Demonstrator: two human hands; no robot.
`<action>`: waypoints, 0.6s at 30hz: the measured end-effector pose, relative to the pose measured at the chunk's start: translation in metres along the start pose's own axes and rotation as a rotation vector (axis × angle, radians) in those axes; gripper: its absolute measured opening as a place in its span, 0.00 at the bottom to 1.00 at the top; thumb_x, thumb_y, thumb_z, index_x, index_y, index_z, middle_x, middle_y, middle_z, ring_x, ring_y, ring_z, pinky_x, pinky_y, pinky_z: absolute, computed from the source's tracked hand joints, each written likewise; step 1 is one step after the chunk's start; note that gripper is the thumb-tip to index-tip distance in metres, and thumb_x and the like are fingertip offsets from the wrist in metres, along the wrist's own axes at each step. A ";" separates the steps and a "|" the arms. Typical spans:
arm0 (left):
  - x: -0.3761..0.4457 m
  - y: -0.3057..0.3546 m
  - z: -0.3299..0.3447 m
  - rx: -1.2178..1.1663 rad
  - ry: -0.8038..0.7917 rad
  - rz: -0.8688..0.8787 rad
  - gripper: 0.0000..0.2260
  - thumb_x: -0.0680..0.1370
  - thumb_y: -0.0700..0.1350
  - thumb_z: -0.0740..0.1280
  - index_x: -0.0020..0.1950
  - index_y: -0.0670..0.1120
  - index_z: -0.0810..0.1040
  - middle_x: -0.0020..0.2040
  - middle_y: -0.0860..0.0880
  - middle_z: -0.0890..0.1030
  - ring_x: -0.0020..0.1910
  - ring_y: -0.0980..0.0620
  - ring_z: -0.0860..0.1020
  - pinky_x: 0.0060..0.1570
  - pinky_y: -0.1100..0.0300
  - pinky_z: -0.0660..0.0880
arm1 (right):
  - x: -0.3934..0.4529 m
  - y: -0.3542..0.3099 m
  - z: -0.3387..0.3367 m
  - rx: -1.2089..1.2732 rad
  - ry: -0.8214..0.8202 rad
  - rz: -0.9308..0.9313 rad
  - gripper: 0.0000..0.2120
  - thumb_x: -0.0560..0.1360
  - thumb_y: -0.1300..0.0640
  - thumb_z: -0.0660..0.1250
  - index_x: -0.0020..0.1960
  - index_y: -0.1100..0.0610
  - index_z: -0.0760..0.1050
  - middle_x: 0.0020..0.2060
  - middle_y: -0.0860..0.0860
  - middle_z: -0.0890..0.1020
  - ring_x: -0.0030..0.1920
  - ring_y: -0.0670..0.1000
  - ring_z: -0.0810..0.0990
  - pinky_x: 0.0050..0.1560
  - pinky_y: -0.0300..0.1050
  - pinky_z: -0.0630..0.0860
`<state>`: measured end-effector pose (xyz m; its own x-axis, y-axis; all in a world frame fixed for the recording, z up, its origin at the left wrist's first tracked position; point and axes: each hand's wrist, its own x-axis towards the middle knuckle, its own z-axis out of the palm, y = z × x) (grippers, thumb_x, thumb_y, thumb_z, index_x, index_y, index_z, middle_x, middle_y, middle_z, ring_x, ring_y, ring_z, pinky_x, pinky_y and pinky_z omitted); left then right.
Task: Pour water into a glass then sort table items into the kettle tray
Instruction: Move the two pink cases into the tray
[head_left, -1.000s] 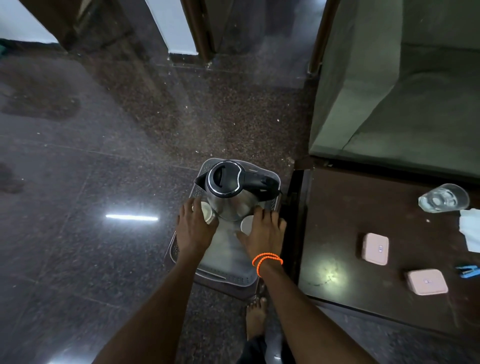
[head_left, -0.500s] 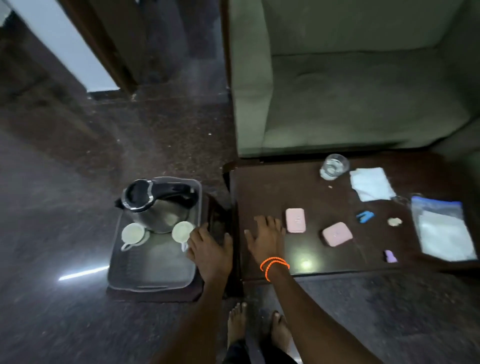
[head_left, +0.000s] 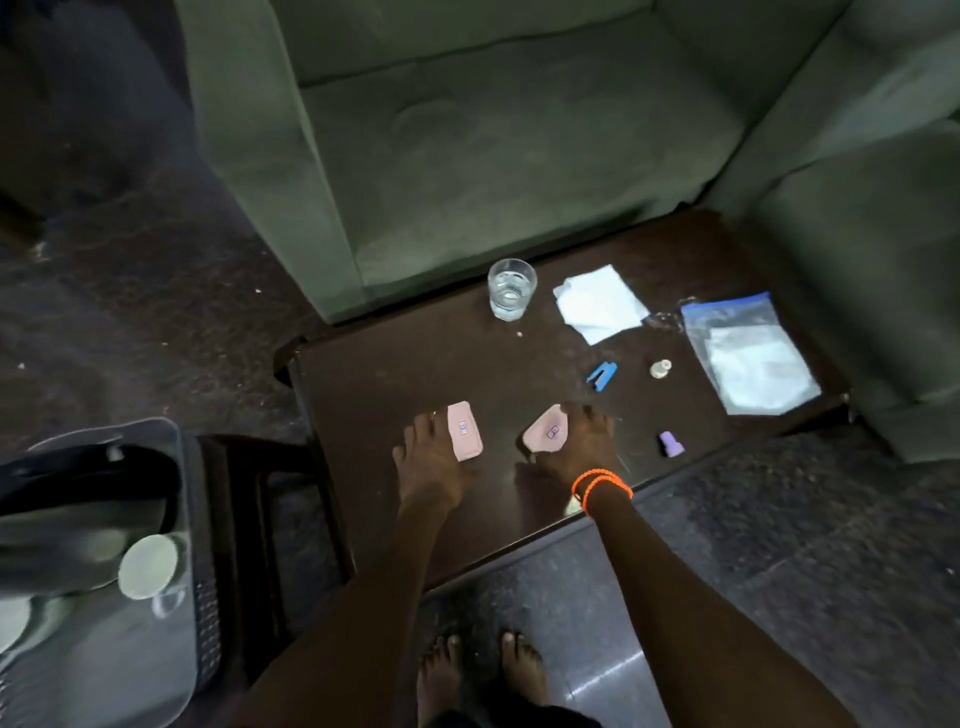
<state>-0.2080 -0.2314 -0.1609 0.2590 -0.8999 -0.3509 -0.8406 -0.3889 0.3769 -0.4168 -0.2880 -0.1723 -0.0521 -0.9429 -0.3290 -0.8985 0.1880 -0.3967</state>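
While both hands rest on the bench | left hand (head_left: 431, 457) grips pink case (head_left: 464, 431), long axis 12-6 | right hand (head_left: 574, 447) holds second case (head_left: 546, 435) | kettle tray (head_left: 171, 525) at 8 o'clock, nearer left.

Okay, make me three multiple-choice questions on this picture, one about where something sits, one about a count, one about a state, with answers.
1. Where does the glass stand?
A. on the far side of the table, by the sofa
B. in the tray on the floor
C. on the sofa seat

2. How many pink cases are on the table?
A. one
B. two
C. four

3. What is the state of the glass?
A. lying on its side
B. upright and dry
C. upright with water in it

Answers:
1. A, it stands on the table's far side, next to the white napkin.
2. B, one pink case lies at the left hand and another pink case at the right hand.
3. C, its rim faces up and clear water shows inside.
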 end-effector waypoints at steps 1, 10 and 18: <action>0.008 -0.003 0.006 0.015 -0.020 0.022 0.43 0.69 0.56 0.75 0.80 0.50 0.60 0.73 0.46 0.66 0.70 0.41 0.66 0.66 0.42 0.69 | 0.007 0.007 0.003 -0.002 -0.015 -0.007 0.43 0.52 0.36 0.77 0.63 0.51 0.71 0.59 0.54 0.75 0.60 0.59 0.74 0.59 0.55 0.74; 0.041 -0.015 0.011 -0.093 -0.065 0.127 0.43 0.59 0.48 0.81 0.73 0.49 0.70 0.64 0.47 0.71 0.62 0.41 0.71 0.60 0.48 0.75 | 0.023 0.003 0.023 0.084 -0.027 -0.093 0.47 0.54 0.41 0.79 0.68 0.48 0.64 0.62 0.53 0.74 0.62 0.59 0.73 0.61 0.56 0.74; -0.017 -0.031 -0.055 -0.227 -0.018 0.135 0.40 0.63 0.49 0.80 0.73 0.46 0.72 0.65 0.45 0.75 0.64 0.43 0.73 0.65 0.52 0.69 | -0.022 -0.058 -0.010 0.163 -0.240 -0.249 0.53 0.54 0.57 0.83 0.74 0.52 0.63 0.66 0.54 0.74 0.64 0.58 0.73 0.64 0.51 0.74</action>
<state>-0.1597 -0.2148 -0.1194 0.1418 -0.9438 -0.2985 -0.7385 -0.3017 0.6030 -0.3679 -0.2807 -0.1331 0.2805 -0.8776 -0.3889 -0.7885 0.0204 -0.6147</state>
